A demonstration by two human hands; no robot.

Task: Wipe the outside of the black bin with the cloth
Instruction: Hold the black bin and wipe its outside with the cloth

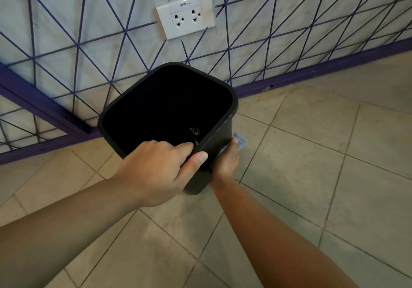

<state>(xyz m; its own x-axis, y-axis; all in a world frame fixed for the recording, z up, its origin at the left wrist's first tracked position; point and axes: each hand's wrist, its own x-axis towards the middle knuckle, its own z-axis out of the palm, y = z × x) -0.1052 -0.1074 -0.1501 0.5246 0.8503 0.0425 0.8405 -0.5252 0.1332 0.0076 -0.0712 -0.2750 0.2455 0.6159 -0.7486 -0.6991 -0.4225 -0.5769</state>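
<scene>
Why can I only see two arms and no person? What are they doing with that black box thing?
The camera sits on the person's head and looks down, so you see just what they see: their own two arms and no face. There is only this one picture.

The black box is a black bin, and you are looking into its open top. The left hand grips the near rim, with fingers curled inside and the thumb outside, and holds the bin tilted. The right hand is lower down on the bin's outer side and presses a light blue cloth against it. Only a bit of the cloth peeks out past the fingers. That is how the outside gets wiped.

Below is a tiled floor. Behind the bin is a wall with purple lines and a white power socket.
</scene>
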